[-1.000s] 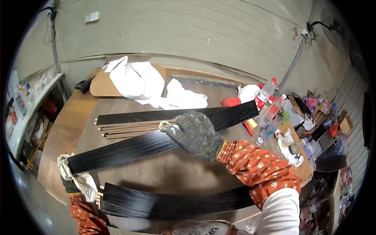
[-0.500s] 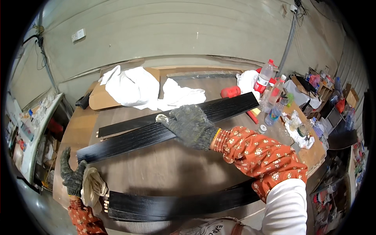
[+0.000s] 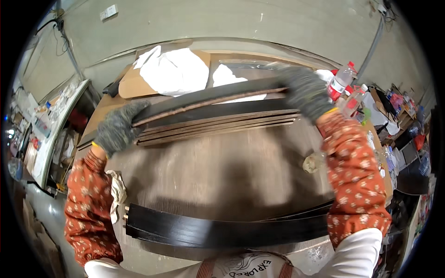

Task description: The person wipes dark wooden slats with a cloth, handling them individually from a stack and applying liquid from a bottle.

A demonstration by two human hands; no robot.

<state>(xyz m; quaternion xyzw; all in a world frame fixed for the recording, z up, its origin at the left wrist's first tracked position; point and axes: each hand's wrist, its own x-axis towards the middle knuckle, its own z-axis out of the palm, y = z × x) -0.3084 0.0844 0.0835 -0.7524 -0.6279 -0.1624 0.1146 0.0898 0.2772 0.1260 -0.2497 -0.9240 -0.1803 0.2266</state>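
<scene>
Closest to the person, along the near edge of the wooden workbench [image 3: 222, 176], lies a stack of long black slats [image 3: 222, 230], ends squared off at the left, seemingly parked there to stay clear of the work. A crumpled pale rag [image 3: 117, 192] sits just beside its left end. Farther in, both arms in orange patterned sleeves stretch out to either end of one dark slat [image 3: 208, 96]. The left hand [image 3: 116, 129], in a grey knit glove, is clenched around the low left end; the right hand [image 3: 303, 92], gloved likewise, is wrapped over the higher right end, so the long piece is carried level and cannot sag or swing. It is held just above a second stack of brown-edged slats [image 3: 218, 123] lying flat. Beyond are white sheets [image 3: 174, 72] on cardboard, and bottles [image 3: 342, 79] at the right.
</scene>
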